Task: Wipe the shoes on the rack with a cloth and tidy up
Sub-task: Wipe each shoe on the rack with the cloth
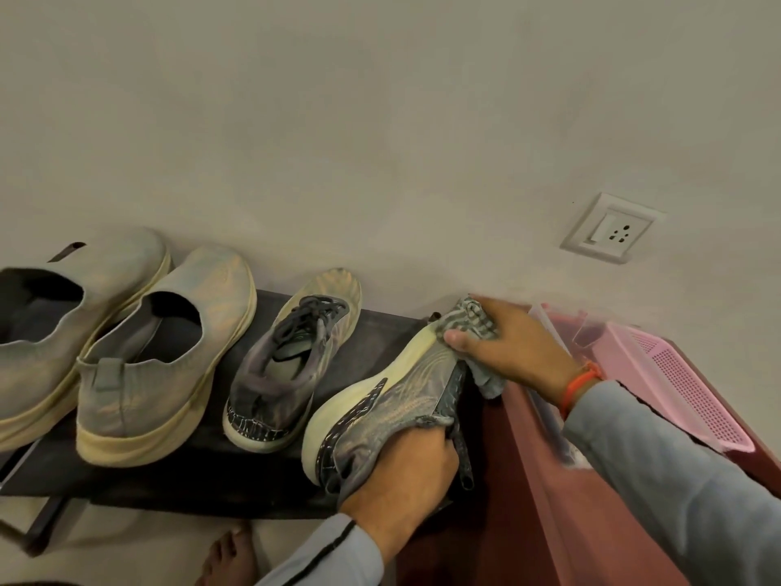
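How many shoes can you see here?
4. Two slip-on shoes sit at the rack's left, a laced sneaker sits mid-rack, and its mate is tilted in the left hand while the right hand wipes it with a cloth. Lower shelves are out of view.

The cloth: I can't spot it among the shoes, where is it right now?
In the head view, the cloth is bunched in the right hand, pressed on the toe of the tilted shoe at the rack's right end.
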